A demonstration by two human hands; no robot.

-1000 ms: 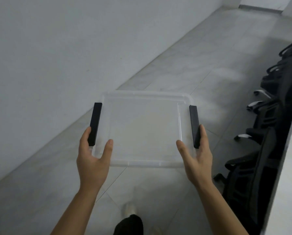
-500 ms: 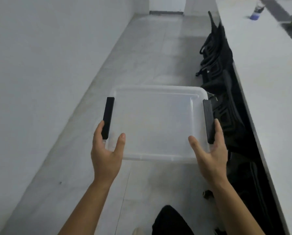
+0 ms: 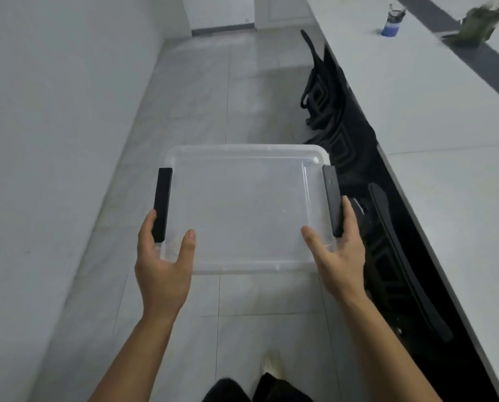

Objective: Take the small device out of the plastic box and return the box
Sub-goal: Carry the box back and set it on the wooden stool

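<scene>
Head view: against the frame half a second back, the white table (image 3: pixel 434 117) fills more of the right side, and a blue-based bottle (image 3: pixel 392 21) and a blurred green thing (image 3: pixel 479 26) at the upper right sit lower and larger. The black chairs (image 3: pixel 338 132) tucked against the table edge run down the right of centre. The grip on the clear plastic box (image 3: pixel 245 207) is unchanged.

The box sits at mid-frame, held level above the tiled floor (image 3: pixel 207 91). The left hand (image 3: pixel 162 265) clasps its lower left corner, thumb on top, fingers beside the black left latch (image 3: pixel 162 204). The right hand (image 3: pixel 339 256) clasps the lower right corner likewise, fingers along the black right latch (image 3: pixel 332 200).

Through the clear plastic only floor tiles show; no device can be made out inside. A white wall (image 3: pixel 54 140) fills the left.
</scene>
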